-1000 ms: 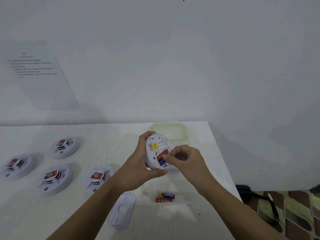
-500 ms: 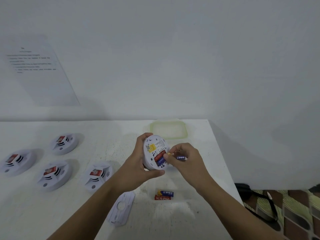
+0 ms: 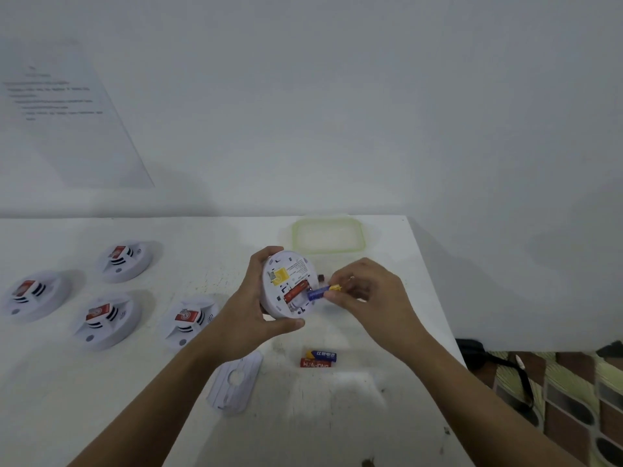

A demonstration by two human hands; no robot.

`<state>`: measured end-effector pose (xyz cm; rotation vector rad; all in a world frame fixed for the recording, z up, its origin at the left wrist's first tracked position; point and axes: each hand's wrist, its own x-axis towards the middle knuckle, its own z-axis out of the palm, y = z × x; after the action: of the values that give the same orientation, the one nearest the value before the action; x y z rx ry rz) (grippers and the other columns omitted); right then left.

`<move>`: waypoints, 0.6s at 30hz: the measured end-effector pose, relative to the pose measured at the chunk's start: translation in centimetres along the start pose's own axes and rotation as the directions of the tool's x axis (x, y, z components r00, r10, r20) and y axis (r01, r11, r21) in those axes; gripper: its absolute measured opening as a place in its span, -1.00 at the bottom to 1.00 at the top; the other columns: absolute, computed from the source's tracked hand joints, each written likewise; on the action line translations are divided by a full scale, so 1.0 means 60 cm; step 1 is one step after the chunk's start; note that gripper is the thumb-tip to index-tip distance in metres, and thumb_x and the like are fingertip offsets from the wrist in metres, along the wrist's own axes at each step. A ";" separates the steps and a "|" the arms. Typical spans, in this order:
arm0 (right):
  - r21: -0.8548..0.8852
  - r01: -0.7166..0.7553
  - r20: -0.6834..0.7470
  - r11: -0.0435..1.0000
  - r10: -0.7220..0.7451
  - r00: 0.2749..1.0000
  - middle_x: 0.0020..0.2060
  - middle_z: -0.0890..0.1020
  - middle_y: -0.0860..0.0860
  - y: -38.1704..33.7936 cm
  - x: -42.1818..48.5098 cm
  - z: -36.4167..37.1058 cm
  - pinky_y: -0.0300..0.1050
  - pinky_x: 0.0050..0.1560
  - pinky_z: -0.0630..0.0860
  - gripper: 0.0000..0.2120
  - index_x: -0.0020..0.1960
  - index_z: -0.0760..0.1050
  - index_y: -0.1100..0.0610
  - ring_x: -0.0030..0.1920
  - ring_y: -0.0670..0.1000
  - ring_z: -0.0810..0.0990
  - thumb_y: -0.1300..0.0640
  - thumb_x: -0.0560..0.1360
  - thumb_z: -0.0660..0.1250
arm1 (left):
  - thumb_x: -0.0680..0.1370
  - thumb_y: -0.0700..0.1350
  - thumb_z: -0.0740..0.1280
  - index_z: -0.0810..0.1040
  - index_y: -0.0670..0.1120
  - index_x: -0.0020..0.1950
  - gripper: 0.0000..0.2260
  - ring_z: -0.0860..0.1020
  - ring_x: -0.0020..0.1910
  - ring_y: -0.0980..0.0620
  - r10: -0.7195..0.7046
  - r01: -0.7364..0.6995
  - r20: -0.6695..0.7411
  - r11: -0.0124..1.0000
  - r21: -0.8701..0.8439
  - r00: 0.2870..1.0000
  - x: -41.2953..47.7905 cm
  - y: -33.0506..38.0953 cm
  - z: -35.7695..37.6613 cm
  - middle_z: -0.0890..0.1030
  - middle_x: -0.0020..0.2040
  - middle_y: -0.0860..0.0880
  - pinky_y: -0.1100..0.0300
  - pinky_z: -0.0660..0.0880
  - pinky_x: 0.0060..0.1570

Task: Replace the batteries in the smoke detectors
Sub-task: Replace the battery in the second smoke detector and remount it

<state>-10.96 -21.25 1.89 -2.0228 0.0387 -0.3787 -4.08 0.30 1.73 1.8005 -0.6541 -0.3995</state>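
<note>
blue battery at the open back of the held detector

nearest to us on the white table (image 3: 101,416) lies one white mounting plate (image 3: 236,382), flat, with a round hole in it. just beyond it lie a loose red battery (image 3: 315,364), on which we read "huahong" upside down, and a loose blue battery (image 3: 322,355), whose characters we cannot make out. the two lie side by side and touching.

above them the left hand (image 3: 249,318) grips the round white smoke detector (image 3: 290,284) off the table. its fingers curl over the far rim and its thumb presses the near rim, with the detector's back turned to us. the palm hides the left rim. the right hand (image 3: 371,294) pinches the yellow end of a blue battery (image 3: 318,293) between thumb and fingertips. the blue end lies at the open compartment, just beside a seated red battery (image 3: 296,290). we see a yellow label (image 3: 279,276) and a block of print on that back, too small to read.

to the left, four more stand on the table, each with a red sticker we cannot read. the nearest detector (image 3: 190,320) is just beside the left forearm, and a second detector (image 3: 106,318) is left of it. a third detector (image 3: 33,294) is farthest left, and a fourth detector (image 3: 124,261) is farther back. we count five detectors and four batteries in all.

behind the held one, near the table's far edge, lies one green-rimmed clear lid (image 3: 328,234). on the wall hangs one sheet of paper (image 3: 67,112), its lines blurred. off the table's right side, a black strap (image 3: 499,362) lies on patterned floor (image 3: 590,399).
</note>
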 end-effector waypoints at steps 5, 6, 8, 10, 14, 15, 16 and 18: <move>-0.231 0.039 0.008 0.972 -0.039 0.999 -0.25 0.62 -0.18 0.035 -0.020 0.007 -0.39 -0.17 0.42 -0.88 -0.13 0.68 0.06 -0.20 -0.12 0.55 0.07 0.40 0.59 | 0.34 -0.31 0.61 0.18 0.19 0.47 -0.10 0.52 0.30 0.17 -0.051 0.051 -0.047 0.999 -0.008 0.998 -0.015 -0.024 -0.015 0.45 0.30 0.26 0.16 0.63 0.10; -0.262 0.028 0.020 0.965 -0.024 1.000 -0.26 0.62 -0.20 0.040 -0.024 0.012 -0.36 -0.16 0.43 -0.87 -0.13 0.68 0.04 -0.21 -0.13 0.54 0.05 0.40 0.59 | 0.34 -0.31 0.61 0.18 0.18 0.47 -0.09 0.51 0.32 0.13 -0.058 0.057 -0.049 0.998 -0.009 0.997 -0.016 -0.026 -0.017 0.44 0.32 0.23 0.15 0.63 0.11; -0.322 -0.004 0.056 0.947 0.023 0.998 -0.25 0.64 -0.21 0.046 -0.029 0.021 -0.29 -0.14 0.47 -0.87 -0.12 0.69 0.00 -0.24 -0.15 0.54 -0.02 0.41 0.58 | 0.33 -0.30 0.62 0.18 0.17 0.48 -0.08 0.49 0.35 0.07 -0.069 0.070 -0.053 0.998 0.004 0.996 -0.019 -0.028 -0.018 0.42 0.36 0.18 0.13 0.63 0.12; -0.385 -0.027 0.102 0.922 0.071 0.992 -0.21 0.69 -0.20 0.048 -0.031 0.030 -0.22 -0.06 0.52 -0.84 -0.09 0.70 -0.04 -0.25 -0.17 0.55 -0.10 0.43 0.54 | 0.33 -0.30 0.62 0.17 0.17 0.48 -0.07 0.49 0.35 0.05 -0.074 0.075 -0.055 0.997 0.008 0.996 -0.020 -0.029 -0.018 0.41 0.37 0.16 0.13 0.63 0.13; -0.440 -0.060 0.152 0.896 0.140 0.978 -0.08 0.74 -0.16 0.040 -0.032 0.038 -0.29 0.01 0.48 -0.75 0.07 0.72 -0.03 -0.26 -0.22 0.55 -0.15 0.51 0.43 | 0.33 -0.30 0.62 0.18 0.19 0.47 -0.07 0.49 0.30 0.22 -0.072 0.072 -0.044 0.997 -0.002 0.996 -0.021 -0.025 -0.016 0.43 0.30 0.29 0.24 0.62 0.06; -0.436 -0.066 0.146 0.898 0.143 0.979 -0.07 0.73 -0.17 0.036 -0.031 0.037 -0.31 -0.01 0.50 -0.77 0.07 0.71 -0.03 -0.24 -0.20 0.57 -0.13 0.53 0.42 | 0.33 -0.31 0.62 0.18 0.19 0.47 -0.08 0.49 0.28 0.27 -0.068 0.068 -0.040 0.998 -0.004 0.997 -0.021 -0.023 -0.015 0.43 0.26 0.34 0.26 0.62 0.04; -0.417 -0.072 0.133 0.906 0.139 0.981 -0.09 0.72 -0.17 0.031 -0.031 0.035 -0.32 -0.04 0.51 -0.80 0.05 0.71 -0.02 -0.21 -0.18 0.59 -0.09 0.54 0.42 | 0.33 -0.32 0.61 0.18 0.18 0.47 -0.08 0.49 0.26 0.30 -0.064 0.064 -0.037 0.998 -0.006 0.997 -0.021 -0.021 -0.014 0.43 0.24 0.37 0.27 0.62 0.03; -0.282 -0.082 0.076 0.956 0.108 0.991 -0.14 0.71 -0.18 0.020 -0.029 0.031 -0.40 -0.14 0.48 -0.91 -0.01 0.71 0.01 -0.18 -0.16 0.61 0.03 0.54 0.45 | 0.33 -0.35 0.60 0.19 0.18 0.46 -0.09 0.50 0.24 0.32 -0.056 0.055 -0.035 0.998 -0.022 0.998 -0.020 -0.018 -0.013 0.45 0.21 0.39 0.30 0.61 0.00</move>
<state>-11.92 -19.86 -0.36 -2.3047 0.1395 -0.2291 -4.34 1.85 0.91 1.8045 -0.5738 -0.4097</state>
